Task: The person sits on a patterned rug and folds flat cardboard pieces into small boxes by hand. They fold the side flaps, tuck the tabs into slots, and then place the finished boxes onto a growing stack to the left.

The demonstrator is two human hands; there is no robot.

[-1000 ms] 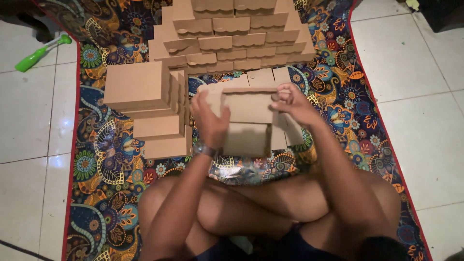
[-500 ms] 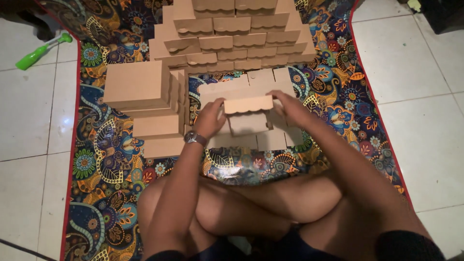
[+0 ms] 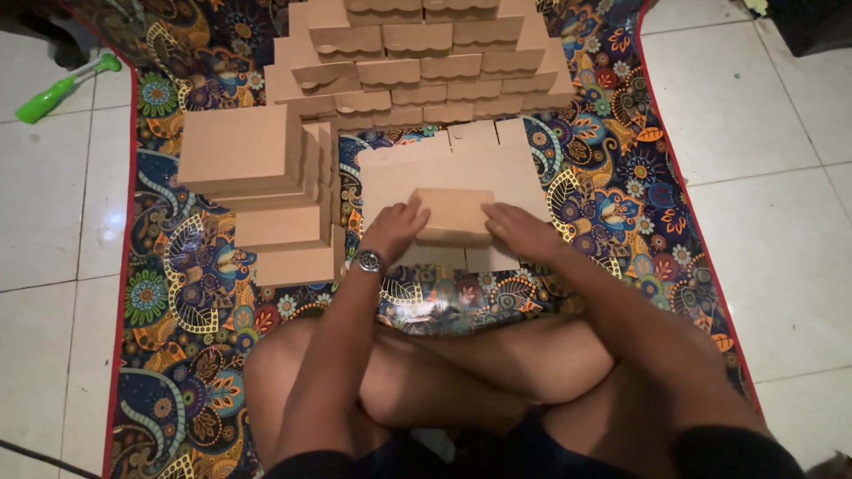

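2 hands press a half-folded cardboard box (image 3: 453,215) on the flat cardboard sheet (image 3: 444,173): left hand (image 3: 393,232) and right hand (image 3: 522,231) grasp its sides, keeping the flaps closed. Left lie flat blanks (image 3: 240,151); far, folded boxes (image 3: 417,62) are piled.

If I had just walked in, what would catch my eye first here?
Probably the patterned mat, bright with flowers and swirls, spread over the white tile floor. At its far end rises a big pile of folded brown cardboard boxes, with a neater stack to the left. In the middle, the left hand and right hand press on a half-folded box.
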